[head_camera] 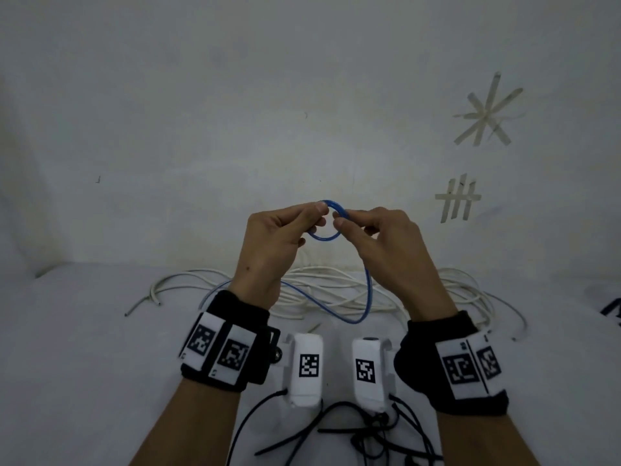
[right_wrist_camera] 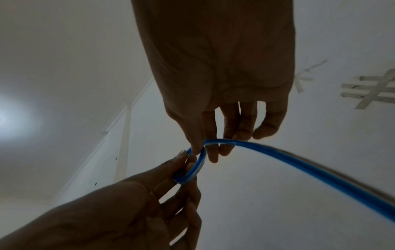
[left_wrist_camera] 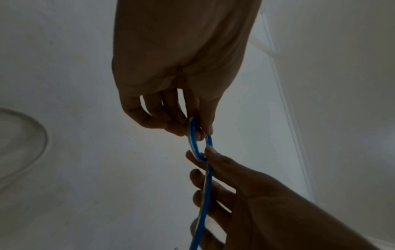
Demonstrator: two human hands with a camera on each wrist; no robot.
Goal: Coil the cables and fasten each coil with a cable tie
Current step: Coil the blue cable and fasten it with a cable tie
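A thin blue cable (head_camera: 368, 290) is raised in front of the wall, its upper part bent into a small loop (head_camera: 324, 235). My left hand (head_camera: 279, 237) pinches the loop's left side between thumb and fingers. My right hand (head_camera: 379, 237) pinches the right side, and the cable runs down from it in a long sag to the white surface. In the left wrist view the loop (left_wrist_camera: 195, 142) sits between both sets of fingertips. The right wrist view shows the loop (right_wrist_camera: 192, 170) and the blue cable (right_wrist_camera: 310, 169) trailing off to the right.
A loose heap of white cables (head_camera: 336, 290) lies on the white surface (head_camera: 84, 348) behind my wrists. Several black cable ties (head_camera: 336, 432) lie near the front edge. Two white marker blocks (head_camera: 307, 364) stand between my forearms. Tape marks (head_camera: 487, 112) are on the wall.
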